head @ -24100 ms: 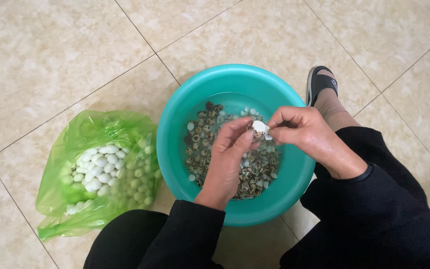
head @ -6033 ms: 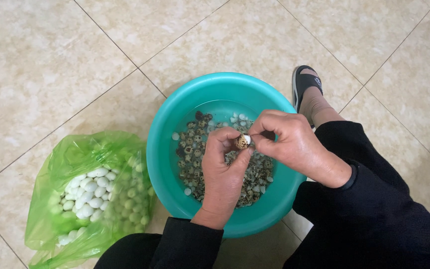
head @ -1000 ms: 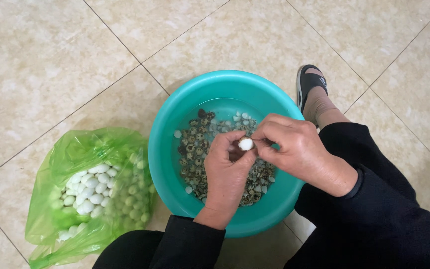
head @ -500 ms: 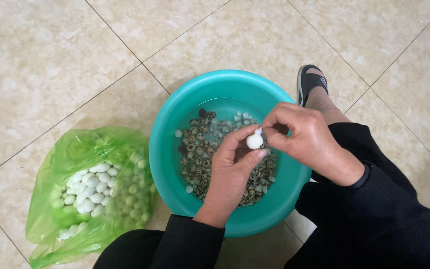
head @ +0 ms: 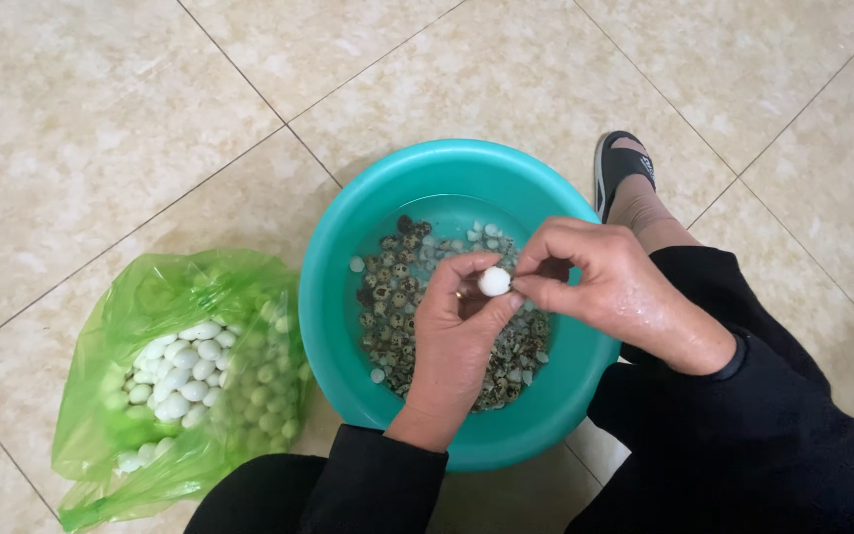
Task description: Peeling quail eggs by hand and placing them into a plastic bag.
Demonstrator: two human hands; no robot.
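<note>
Over a teal plastic basin (head: 348, 247), my left hand (head: 457, 341) holds a small white peeled egg (head: 493, 282) between thumb and fingertips. My right hand (head: 610, 287) pinches at the egg's right side with its fingertips. Inside the basin lie several small speckled eggs (head: 402, 297) and bits of shell in water. A ring shows on a finger of my left hand.
A green plastic bag (head: 150, 396) with several white peeled eggs (head: 175, 371) lies open on the tiled floor (head: 101, 129), left of the basin. My right foot in a black sandal (head: 620, 163) rests behind the basin. My black-clad knees frame the bottom edge.
Over the last second the egg stays between both hands above the basin. My right fingers have shifted slightly around it. Earlier the egg still carried brownish shell.
</note>
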